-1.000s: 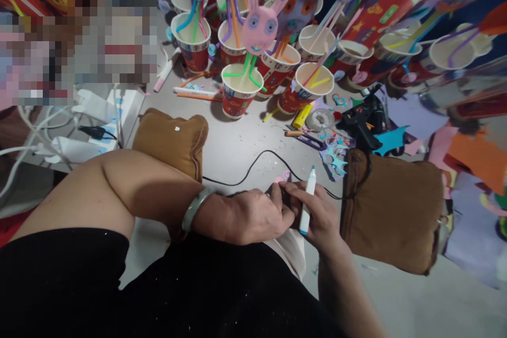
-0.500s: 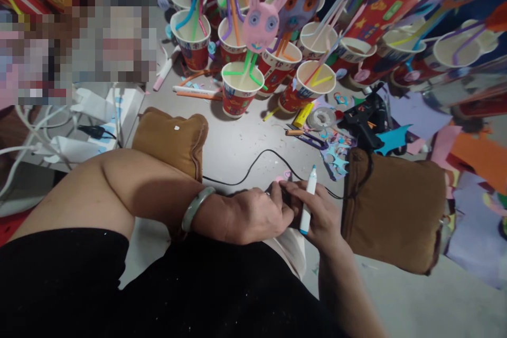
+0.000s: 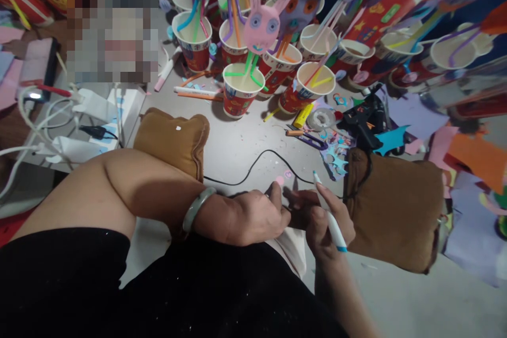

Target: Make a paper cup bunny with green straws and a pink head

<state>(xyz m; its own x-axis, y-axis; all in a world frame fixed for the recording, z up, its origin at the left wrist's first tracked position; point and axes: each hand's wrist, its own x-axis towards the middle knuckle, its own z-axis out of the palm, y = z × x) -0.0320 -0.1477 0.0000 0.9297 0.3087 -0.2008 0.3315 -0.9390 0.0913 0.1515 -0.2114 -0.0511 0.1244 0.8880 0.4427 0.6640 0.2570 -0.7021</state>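
My left hand [image 3: 259,216], with a pale bangle at its wrist, has its fingers curled, and a small pink paper circle [image 3: 279,180] shows at the index fingertip. Whether the thumb is under that circle is hidden. Just beyond, a pink paper piece [image 3: 288,174] with a drawn purple outline lies on the table. My right hand [image 3: 328,216] is closed around a white marker [image 3: 336,229] with a teal tip, which points up and away from me. The right fingers are a little apart from the left ones.
Brown cushions lie left [image 3: 172,142] and right [image 3: 396,211] of my hands, with a black cord [image 3: 253,166] between them. Paper cups [image 3: 242,96] with straws and paper animal faces line the back. A glue gun [image 3: 362,124], scissors [image 3: 315,141] and paper scraps are at right.
My right hand has drawn back to the right from the left fingers, and the marker now leans differently in it. The pink pieces are more exposed. My left hand has barely moved.
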